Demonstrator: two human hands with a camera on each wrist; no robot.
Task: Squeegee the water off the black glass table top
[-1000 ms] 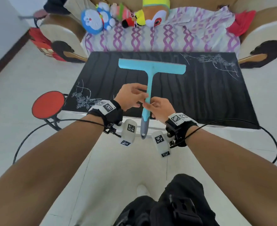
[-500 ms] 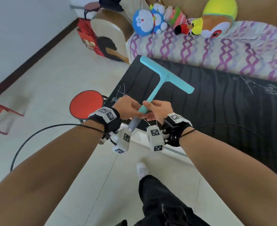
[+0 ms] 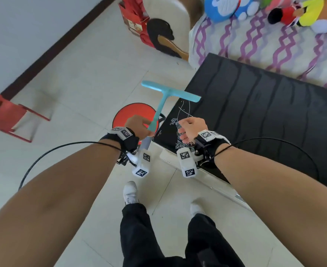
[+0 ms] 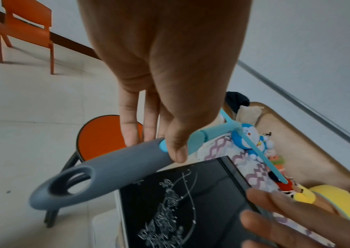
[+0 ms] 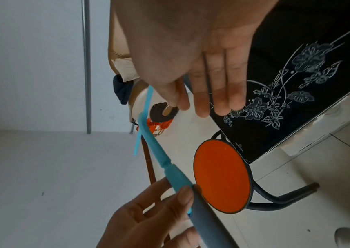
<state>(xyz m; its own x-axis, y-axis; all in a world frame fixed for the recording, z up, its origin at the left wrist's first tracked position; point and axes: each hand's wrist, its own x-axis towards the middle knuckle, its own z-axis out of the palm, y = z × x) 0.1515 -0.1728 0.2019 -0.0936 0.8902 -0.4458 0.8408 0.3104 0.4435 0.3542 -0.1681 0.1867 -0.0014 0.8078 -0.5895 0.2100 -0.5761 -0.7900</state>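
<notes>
The turquoise plastic T-shaped squeegee with a grey looped handle [image 3: 159, 107] is off the glass, held in the air over the floor beside the near left corner of the desk, its blade end up and away from the person. The left hand [image 3: 138, 128] alone holds it: in the left wrist view the thumb and fingers pinch the shaft just where the turquoise meets the grey, so the grip is a light one near the middle, not a full fist. The right hand [image 3: 192, 130] hangs loose above the corner with fingers straight, holding nothing.

That pinch looks like the weak point. The long grey handle sticks out free behind the fingers, so the tool could swivel or slip when the blade is pressed down. A blade set down tilted would likely skip and leave streaks.

The black glass desk top with white etched flowers at its corner [image 3: 265, 112] shows dark wavy bands along its length; whether these are water or pattern I cannot tell.

A round red stool on a dark metal frame [image 3: 128, 114] stands just beside that corner, directly under the squeegee. A sofa with a purple-patterned cover [image 3: 255, 35] and plush toys runs along the far edge, so water pushed that way could wet the fabric. A red plastic chair [image 3: 2, 110] stands well apart on the tiled floor.
</notes>
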